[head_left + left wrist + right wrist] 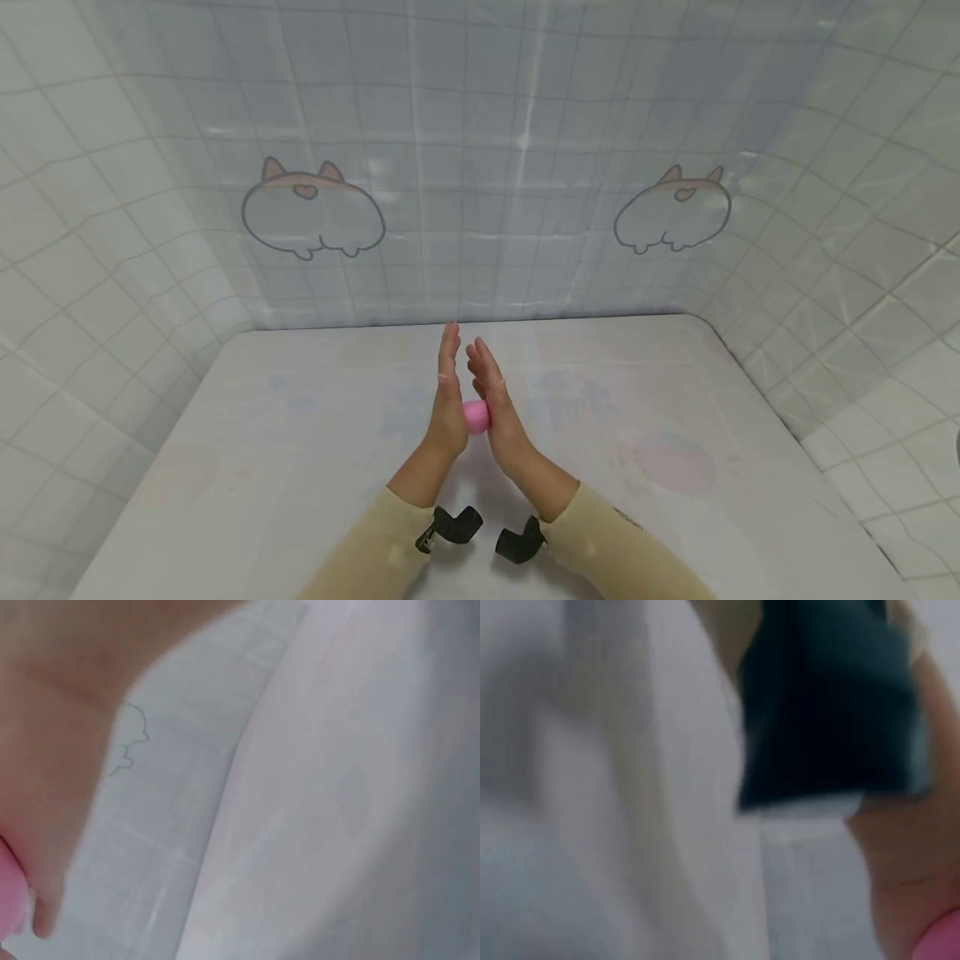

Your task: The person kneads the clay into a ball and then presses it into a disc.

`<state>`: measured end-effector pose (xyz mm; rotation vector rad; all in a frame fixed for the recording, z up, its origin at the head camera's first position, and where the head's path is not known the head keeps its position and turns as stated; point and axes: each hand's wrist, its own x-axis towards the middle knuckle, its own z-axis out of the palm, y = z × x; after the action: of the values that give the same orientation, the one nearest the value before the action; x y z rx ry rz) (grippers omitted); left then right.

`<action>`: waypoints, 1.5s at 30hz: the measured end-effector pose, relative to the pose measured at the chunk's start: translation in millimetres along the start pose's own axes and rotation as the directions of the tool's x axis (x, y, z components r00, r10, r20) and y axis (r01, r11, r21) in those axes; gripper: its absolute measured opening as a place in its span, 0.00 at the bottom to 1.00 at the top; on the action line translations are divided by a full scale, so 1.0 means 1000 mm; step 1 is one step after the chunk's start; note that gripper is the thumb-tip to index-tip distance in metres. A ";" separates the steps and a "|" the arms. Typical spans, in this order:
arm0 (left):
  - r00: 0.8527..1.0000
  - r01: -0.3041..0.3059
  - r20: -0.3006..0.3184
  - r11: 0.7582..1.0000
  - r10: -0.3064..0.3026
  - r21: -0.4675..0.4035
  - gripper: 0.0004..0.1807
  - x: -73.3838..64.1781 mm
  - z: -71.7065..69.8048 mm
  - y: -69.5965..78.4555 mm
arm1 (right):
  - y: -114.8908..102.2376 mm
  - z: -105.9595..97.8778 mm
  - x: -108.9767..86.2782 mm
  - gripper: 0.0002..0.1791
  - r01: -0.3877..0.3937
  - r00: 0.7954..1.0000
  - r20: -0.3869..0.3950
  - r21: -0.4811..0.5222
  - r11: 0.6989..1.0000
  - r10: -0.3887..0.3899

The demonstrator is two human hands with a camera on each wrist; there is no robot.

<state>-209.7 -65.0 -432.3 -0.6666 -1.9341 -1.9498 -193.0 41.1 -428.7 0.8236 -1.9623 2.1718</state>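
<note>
sandwiching pink lump, left hand, right hand

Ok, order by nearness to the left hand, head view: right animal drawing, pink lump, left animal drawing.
1. Pink lump: right of the left hand, touching it.
2. Left animal drawing: back wall, ahead left.
3. Right animal drawing: same wall, farther right.

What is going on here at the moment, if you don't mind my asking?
A person is pressing a small pink lump between the palms of both hands, the left hand on one side and the right hand on the other. The fingers of both are extended, pointing toward the grid-patterned backdrop. The hands are over a pale table, and the lump is between the palms, near their heels.
</note>
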 end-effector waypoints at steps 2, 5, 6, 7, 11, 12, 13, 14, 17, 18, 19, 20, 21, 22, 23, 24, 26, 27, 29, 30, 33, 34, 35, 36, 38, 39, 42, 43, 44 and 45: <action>1.000 0.001 0.005 1.000 -0.001 0.004 0.50 0.000 -0.002 -0.002 | -0.004 0.000 0.000 0.42 0.002 1.000 0.011 0.024 1.000 -0.003; 0.999 -0.001 0.047 0.999 0.000 0.032 0.47 -0.005 -0.001 -0.006 | -0.008 -0.002 0.002 0.43 -0.002 1.000 -0.003 0.054 0.999 0.002; 0.998 -0.008 0.068 0.999 0.005 0.043 0.47 -0.007 0.000 -0.007 | -0.010 -0.003 0.002 0.42 -0.003 1.000 -0.016 0.067 0.998 0.004; 0.996 -0.014 0.092 0.998 0.009 0.057 0.46 -0.009 0.002 -0.008 | -0.011 -0.005 0.003 0.42 -0.003 1.000 -0.030 0.082 0.997 0.006; 0.984 -0.068 0.170 0.993 0.050 0.097 0.45 -0.017 0.009 -0.010 | -0.012 -0.011 0.006 0.39 -0.004 0.995 -0.097 0.074 0.997 0.011; 0.982 -0.077 0.181 0.992 0.059 0.095 0.45 -0.019 0.011 -0.010 | -0.012 -0.013 0.007 0.38 -0.011 0.993 -0.113 0.066 0.998 0.019; 0.980 -0.078 0.189 0.993 0.060 0.089 0.45 -0.020 0.012 -0.009 | -0.011 -0.014 0.008 0.37 -0.022 0.991 -0.131 0.052 0.998 0.029; 0.979 -0.079 0.194 0.994 0.064 0.073 0.44 -0.022 0.013 -0.009 | -0.010 -0.015 0.008 0.36 -0.043 0.988 -0.149 0.040 0.998 0.048; 0.977 -0.059 0.207 0.998 0.055 0.013 0.43 -0.026 0.016 -0.006 | -0.005 -0.019 0.011 0.34 -0.095 0.976 -0.195 0.011 0.995 0.095; 0.977 -0.040 0.211 0.999 0.041 -0.006 0.43 -0.027 0.016 -0.005 | -0.002 -0.020 0.012 0.34 -0.106 0.972 -0.209 0.002 0.994 0.104; 0.976 -0.018 0.215 0.999 0.024 -0.027 0.44 -0.027 0.017 -0.004 | 0.000 -0.021 0.012 0.35 -0.117 0.969 -0.219 -0.008 0.993 0.112; 0.976 -0.002 0.216 0.999 0.011 -0.044 0.44 -0.028 0.017 -0.003 | 0.003 -0.023 0.013 0.35 -0.128 0.966 -0.228 -0.016 0.992 0.121; 0.976 0.019 0.217 0.998 -0.005 -0.061 0.45 -0.028 0.017 -0.001 | 0.005 -0.024 0.013 0.36 -0.127 0.965 -0.236 -0.029 0.991 0.117; 0.976 0.039 0.215 0.997 -0.023 -0.073 0.46 -0.028 0.017 0.000 | 0.008 -0.026 0.013 0.36 -0.121 0.964 -0.241 -0.044 0.992 0.107; 0.976 0.059 0.212 0.995 -0.039 -0.085 0.47 -0.028 0.017 0.002 | 0.010 -0.027 0.014 0.36 -0.125 0.962 -0.250 -0.048 0.991 0.109; 0.977 0.072 0.209 0.992 -0.050 -0.099 0.48 -0.027 0.016 0.005 | 0.013 -0.028 0.014 0.36 -0.126 0.960 -0.256 -0.051 0.991 0.108; 0.977 0.091 0.206 0.986 -0.062 -0.137 0.50 -0.026 0.017 0.009 | 0.017 -0.030 0.015 0.35 -0.123 0.959 -0.263 -0.061 0.991 0.103; 0.977 0.096 0.205 0.983 -0.063 -0.159 0.50 -0.025 0.017 0.010 | 0.019 -0.030 0.015 0.35 -0.118 0.961 -0.260 -0.062 0.991 0.098; 0.978 0.100 0.200 0.974 -0.059 -0.205 0.51 -0.022 0.017 0.013 | 0.024 -0.031 0.015 0.34 -0.123 0.965 -0.240 -0.056 0.991 0.107; 0.979 0.099 0.196 0.969 -0.054 -0.228 0.51 -0.021 0.016 0.014 | 0.025 -0.031 0.014 0.34 -0.127 0.968 -0.222 -0.047 0.991 0.114; 0.985 0.088 0.164 0.958 -0.044 -0.271 0.51 -0.018 0.015 0.014 | 0.028 -0.027 0.010 0.36 -0.139 0.980 -0.145 0.008 0.990 0.139; 0.988 0.084 0.148 0.957 -0.043 -0.277 0.51 -0.017 0.015 0.014 | 0.028 -0.025 0.009 0.38 -0.144 0.982 -0.119 0.028 0.989 0.146; 0.991 0.076 0.130 0.957 -0.040 -0.279 0.51 -0.016 0.014 0.013 | 0.027 -0.023 0.008 0.39 -0.142 0.985 -0.092 0.054 0.988 0.147; 0.993 0.062 0.113 0.960 -0.032 -0.275 0.51 -0.016 0.013 0.013 | 0.026 -0.021 0.006 0.41 -0.138 0.987 -0.068 0.078 0.987 0.143; 0.997 0.031 0.078 0.966 -0.011 -0.257 0.50 -0.014 0.012 0.010 | 0.024 -0.016 0.003 0.42 -0.128 0.990 -0.038 0.103 0.986 0.132; 0.998 0.012 0.063 0.970 0.004 -0.243 0.49 -0.013 0.012 0.009 | 0.022 -0.013 0.002 0.42 -0.124 0.991 -0.025 0.114 0.986 0.128; 0.997 -0.066 0.019 0.987 0.070 -0.148 0.47 -0.011 0.010 0.004 | 0.016 -0.008 -0.002 0.40 -0.100 0.995 0.002 0.138 0.985 0.100; 0.996 -0.087 0.006 0.991 0.089 -0.106 0.47 -0.010 0.009 0.001 | 0.013 -0.006 -0.003 0.39 -0.092 0.996 0.010 0.139 0.986 0.091; 0.995 -0.103 -0.008 0.993 0.103 -0.062 0.47 -0.008 0.008 -0.001 | 0.010 -0.004 -0.003 0.39 -0.085 0.996 0.019 0.144 0.986 0.083; 0.993 -0.113 -0.020 0.993 0.112 -0.023 0.47 -0.008 0.006 -0.002 | 0.007 -0.003 -0.004 0.39 -0.078 0.997 0.032 0.150 0.986 0.074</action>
<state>-203.8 -59.2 -438.2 -0.7440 -1.8238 -1.9066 -193.7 44.0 -437.1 0.8147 -1.8896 2.3895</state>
